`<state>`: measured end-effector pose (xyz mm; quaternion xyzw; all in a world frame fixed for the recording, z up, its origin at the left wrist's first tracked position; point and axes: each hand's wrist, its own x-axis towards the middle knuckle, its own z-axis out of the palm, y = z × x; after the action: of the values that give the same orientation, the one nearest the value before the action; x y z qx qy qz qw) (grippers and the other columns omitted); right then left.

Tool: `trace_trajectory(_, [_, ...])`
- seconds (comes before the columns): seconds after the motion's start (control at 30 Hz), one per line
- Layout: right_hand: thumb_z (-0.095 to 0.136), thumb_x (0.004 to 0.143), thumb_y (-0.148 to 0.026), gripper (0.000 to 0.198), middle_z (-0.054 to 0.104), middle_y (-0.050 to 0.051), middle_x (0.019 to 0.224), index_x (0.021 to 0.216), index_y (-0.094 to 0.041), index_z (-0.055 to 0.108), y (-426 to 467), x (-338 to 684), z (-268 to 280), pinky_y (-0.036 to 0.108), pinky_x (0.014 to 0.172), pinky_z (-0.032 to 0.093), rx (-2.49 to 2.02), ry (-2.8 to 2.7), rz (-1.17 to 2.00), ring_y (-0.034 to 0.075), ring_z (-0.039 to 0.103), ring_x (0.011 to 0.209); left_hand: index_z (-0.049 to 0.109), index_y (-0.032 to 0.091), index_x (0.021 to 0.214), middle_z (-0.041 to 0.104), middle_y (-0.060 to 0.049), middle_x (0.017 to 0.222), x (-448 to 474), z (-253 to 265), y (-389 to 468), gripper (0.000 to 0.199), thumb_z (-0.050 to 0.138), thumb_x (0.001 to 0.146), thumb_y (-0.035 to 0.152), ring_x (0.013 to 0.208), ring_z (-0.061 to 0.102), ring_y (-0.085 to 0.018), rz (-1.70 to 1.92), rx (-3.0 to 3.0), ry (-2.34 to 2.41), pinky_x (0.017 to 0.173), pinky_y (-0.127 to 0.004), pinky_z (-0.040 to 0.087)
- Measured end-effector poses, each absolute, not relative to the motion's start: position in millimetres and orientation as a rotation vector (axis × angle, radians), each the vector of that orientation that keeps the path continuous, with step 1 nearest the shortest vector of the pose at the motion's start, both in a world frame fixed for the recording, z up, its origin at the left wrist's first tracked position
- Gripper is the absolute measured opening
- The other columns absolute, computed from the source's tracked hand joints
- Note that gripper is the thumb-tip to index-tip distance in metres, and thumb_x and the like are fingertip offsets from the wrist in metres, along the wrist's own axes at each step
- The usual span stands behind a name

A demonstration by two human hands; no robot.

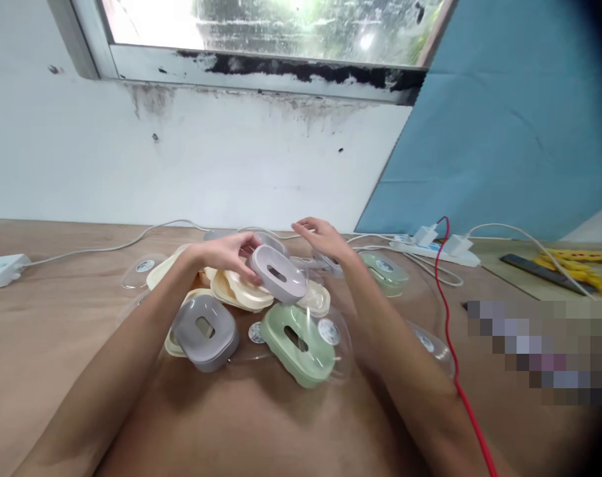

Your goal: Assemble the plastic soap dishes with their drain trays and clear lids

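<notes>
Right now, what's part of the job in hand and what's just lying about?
Likely the job: gray cover in left hand, second gray cover, green cover, cream trays.

Probably lying about: power strips, red cable, yellow bundle.

Two hands (pixel 231 257) (pixel 324 238), two green dishes (pixel 308 364) (pixel 373 267), one window (pixel 301 33)

The rounded lilac-grey slotted pieces (pixel 289 283) and the front oval pale-green slotted piece (pixel 313 352) looked like smooth plastic with a satin sheen, and the clear curved covers (pixel 438 352) like glossy plastic. The flat brown tabletop (pixel 57 331) looked like smooth wood, the white wall (pixel 231 165) matt and scuffed.
</notes>
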<state>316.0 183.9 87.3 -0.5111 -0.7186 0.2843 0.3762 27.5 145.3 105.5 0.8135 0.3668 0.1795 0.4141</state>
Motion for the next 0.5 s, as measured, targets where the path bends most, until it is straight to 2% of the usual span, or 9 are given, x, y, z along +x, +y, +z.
trace_trajectory(0.07, [0.068, 0.093, -0.070, 0.055, 0.080, 0.011, 0.125, 0.117, -0.021, 0.076, 188.6, 309.8, 71.6, 0.041, 0.102, 0.058, -1.294, -1.896, 0.748, 0.028, 0.073, 0.114, 0.060, 0.024, 0.121, 0.070, -0.012, 0.132, 33.8, 103.3, 145.8, 0.078, 0.099, 0.056, 0.041, 0.129, 0.066, -0.038, 0.357, 2.178, 0.984, 0.108, -0.048, 0.052])
trace_trajectory(0.17, [0.061, 0.100, -0.062, 0.045, 0.082, 0.005, 0.124, 0.119, -0.026, 0.081, 186.9, 292.2, 54.1, 0.038, 0.101, 0.059, -1.245, -2.013, 0.838, 0.025, 0.076, 0.112, 0.054, 0.025, 0.124, 0.069, -0.010, 0.132, 42.9, 101.8, 143.8, 0.081, 0.095, 0.057, 0.044, 0.124, 0.067, -0.038, 0.222, 2.264, 1.116, 0.102, -0.046, 0.054])
trace_trajectory(0.3, [0.041, 0.110, -0.054, 0.050, 0.073, -0.001, 0.145, 0.139, -0.030, 0.074, 191.7, 280.5, 48.1, 0.031, 0.111, 0.053, -1.287, -2.035, 0.767, 0.020, 0.071, 0.129, 0.049, 0.025, 0.132, 0.069, -0.010, 0.134, 45.6, 100.8, 140.3, 0.084, 0.089, 0.062, 0.047, 0.122, 0.068, -0.036, 0.103, 2.285, 1.237, 0.100, -0.042, 0.055])
trace_trajectory(0.4, [0.036, 0.111, -0.047, 0.052, 0.067, 0.002, 0.154, 0.144, -0.026, 0.070, 202.8, 301.4, 56.8, 0.033, 0.122, 0.044, -1.476, -1.937, 0.559, 0.021, 0.062, 0.141, 0.044, 0.025, 0.144, 0.067, -0.011, 0.142, 42.8, 98.1, 141.6, 0.091, 0.084, 0.068, 0.054, 0.127, 0.067, -0.033, 0.104, 2.306, 1.266, 0.103, -0.039, 0.054])
trace_trajectory(0.5, [0.054, 0.103, -0.045, 0.048, 0.066, 0.014, 0.153, 0.140, -0.020, 0.071, 206.7, 348.0, 68.4, 0.047, 0.126, 0.037, -1.756, -1.777, 0.321, 0.033, 0.056, 0.146, 0.046, 0.025, 0.150, 0.065, -0.011, 0.150, 41.3, 92.3, 147.1, 0.096, 0.082, 0.068, 0.063, 0.132, 0.064, -0.035, 0.084, 2.339, 1.317, 0.108, -0.040, 0.052])
